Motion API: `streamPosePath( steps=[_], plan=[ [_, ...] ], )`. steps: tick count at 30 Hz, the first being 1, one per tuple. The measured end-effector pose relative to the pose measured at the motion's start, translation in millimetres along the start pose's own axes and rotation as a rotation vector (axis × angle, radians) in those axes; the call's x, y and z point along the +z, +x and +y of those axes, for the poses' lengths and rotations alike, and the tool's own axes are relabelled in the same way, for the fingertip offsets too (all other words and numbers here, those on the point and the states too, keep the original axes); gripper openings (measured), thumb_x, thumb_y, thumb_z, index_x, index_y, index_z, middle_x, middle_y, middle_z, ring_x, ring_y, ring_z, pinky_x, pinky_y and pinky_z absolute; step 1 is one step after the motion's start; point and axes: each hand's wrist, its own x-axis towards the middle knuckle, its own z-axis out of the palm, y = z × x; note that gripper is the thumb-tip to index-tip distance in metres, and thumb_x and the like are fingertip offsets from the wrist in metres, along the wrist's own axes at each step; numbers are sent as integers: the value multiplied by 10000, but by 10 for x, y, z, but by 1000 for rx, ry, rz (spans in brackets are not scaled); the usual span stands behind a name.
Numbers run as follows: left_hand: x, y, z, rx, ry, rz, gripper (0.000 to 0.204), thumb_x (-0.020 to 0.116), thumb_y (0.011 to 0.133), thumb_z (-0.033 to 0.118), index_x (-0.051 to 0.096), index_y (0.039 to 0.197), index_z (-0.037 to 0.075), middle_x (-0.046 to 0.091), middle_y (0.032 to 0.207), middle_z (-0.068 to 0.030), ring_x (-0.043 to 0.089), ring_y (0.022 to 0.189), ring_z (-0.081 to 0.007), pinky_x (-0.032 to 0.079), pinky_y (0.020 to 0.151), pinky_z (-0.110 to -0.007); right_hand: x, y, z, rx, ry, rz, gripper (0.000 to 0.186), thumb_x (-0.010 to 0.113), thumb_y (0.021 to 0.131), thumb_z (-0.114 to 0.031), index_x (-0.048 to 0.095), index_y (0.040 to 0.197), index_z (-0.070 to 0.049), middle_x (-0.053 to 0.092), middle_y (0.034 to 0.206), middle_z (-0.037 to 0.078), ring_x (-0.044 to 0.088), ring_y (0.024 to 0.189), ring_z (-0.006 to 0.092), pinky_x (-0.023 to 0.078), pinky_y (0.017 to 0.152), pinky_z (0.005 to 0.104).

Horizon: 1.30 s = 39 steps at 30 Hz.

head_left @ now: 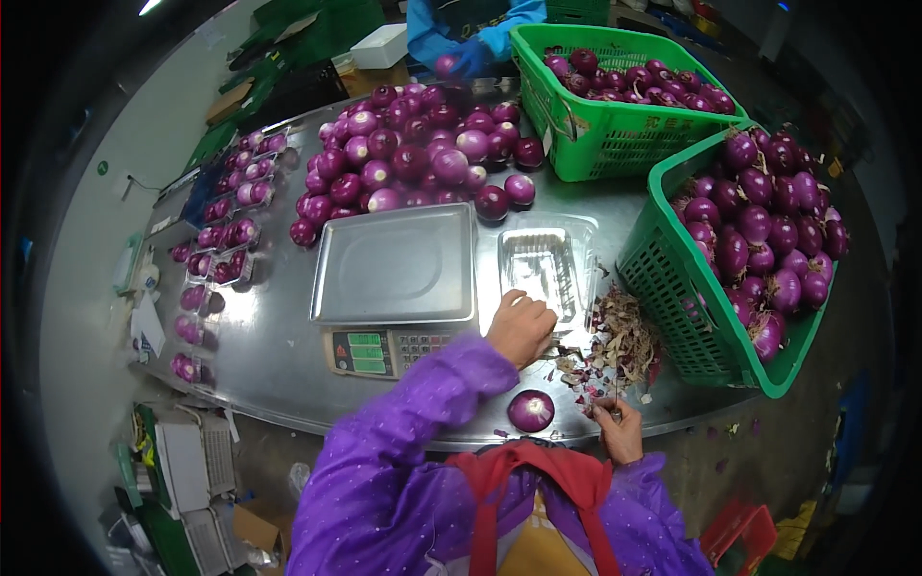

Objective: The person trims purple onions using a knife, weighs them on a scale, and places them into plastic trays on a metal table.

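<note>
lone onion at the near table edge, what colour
The onion is purple with a whitish patch, shown in the head view.

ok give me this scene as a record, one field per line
left hand: at the clear tray's near end, grip unclear
right hand: by the dry peelings, grip unclear
single onion: left of right hand
scale: left of tray
onion heap: beyond scale
far green basket: holds onions
near green basket: holds onions
co-worker's blue glove: across the table

A pale wall (82, 278) stood at left, a light (149, 7) shone high up, dark floor (687, 461) showed beyond the metal counter (274, 341).
</note>
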Motion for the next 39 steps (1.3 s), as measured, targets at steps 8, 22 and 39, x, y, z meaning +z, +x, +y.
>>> streamPosePath(
  steps=[8,22,39],
  plan=[
    [-848,-558,-599,-699,87,190,213,709,709,126,600,876,50,606,797,-116,594,722,-287,451,641,-386,-85,117,75,3,-30,0,171,622,845,-111,620,950,23,625,744,26,493,584,41,369,493,194],
    [-16,2438,647,69,-492,-204,580,718,726,299,514,1191,18,599,1100,-174,602,987,-311,468,864,-379,-110,36,689,-122,-243,-59,341,652,826,-280,603,997,11,641,913,175,628,831,269,487,752,342],
    [1532,3901,1010,-631,-591,-288,942,682,620,591,431,1217,-93,564,1139,-260,582,1037,-355,446,894,-380,-669,-96,606,109,-62,-48,282,634,852,-178,594,1025,41,646,832,77,577,745,99,473,679,246]
  ],
)
